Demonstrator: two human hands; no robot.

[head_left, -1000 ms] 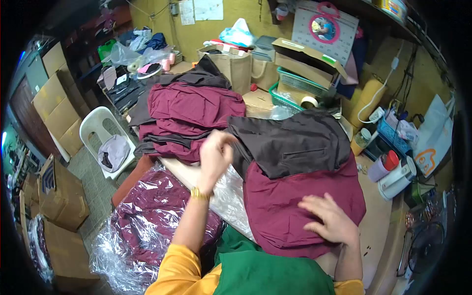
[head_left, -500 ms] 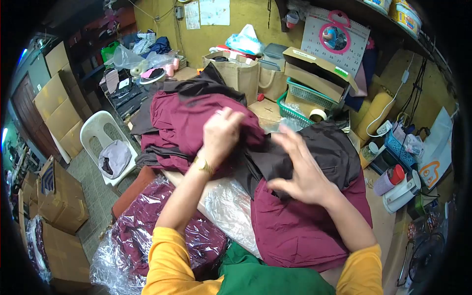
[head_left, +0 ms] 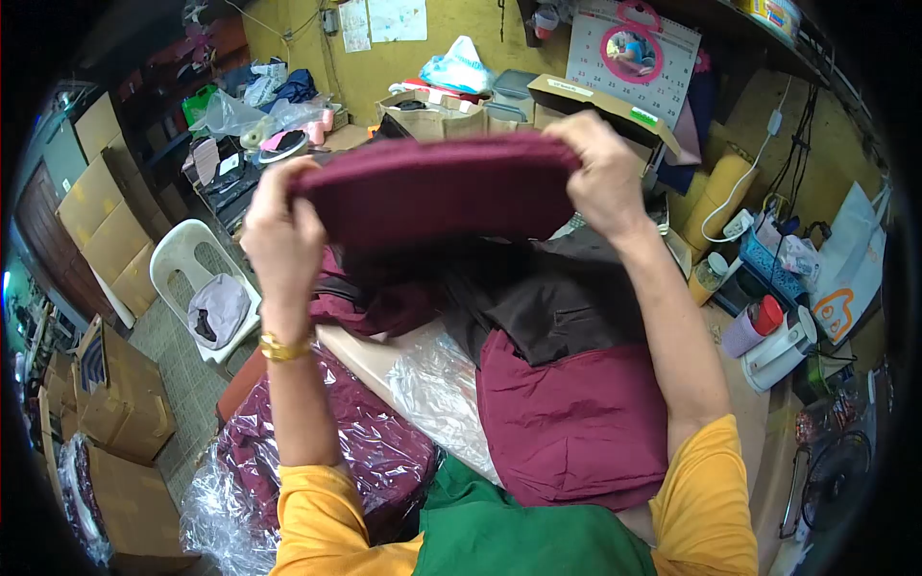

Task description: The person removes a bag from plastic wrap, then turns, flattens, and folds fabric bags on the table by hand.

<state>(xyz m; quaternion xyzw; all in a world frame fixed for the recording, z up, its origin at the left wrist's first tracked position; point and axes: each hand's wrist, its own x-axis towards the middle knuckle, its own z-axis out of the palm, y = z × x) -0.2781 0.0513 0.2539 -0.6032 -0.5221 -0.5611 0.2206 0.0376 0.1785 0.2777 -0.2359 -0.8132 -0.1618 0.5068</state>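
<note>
A maroon garment (head_left: 442, 187) is stretched in the air above the table, blurred by motion. My left hand (head_left: 285, 235) is closed on its left end, and a gold watch circles that wrist. At the other end, my right hand (head_left: 605, 178) grips the cloth. Below lies a garment with a dark upper part (head_left: 576, 307) and a maroon lower part (head_left: 576, 422). Part of a maroon and dark pile (head_left: 370, 307) shows under the raised cloth. Clear plastic (head_left: 437, 394) rests on the table between the piles.
Plastic-wrapped maroon clothing (head_left: 327, 442) sits at the near left. A white chair (head_left: 206, 278) and cardboard boxes (head_left: 120, 384) stand on the left. At the back are a tan bag (head_left: 432, 120) and an open box (head_left: 600, 108). A white kettle (head_left: 780, 350) stands at right.
My hands have closed on a maroon garment from the left pile and lifted it, stretched between them. My right hand has moved up and away from the dark cloth.
</note>
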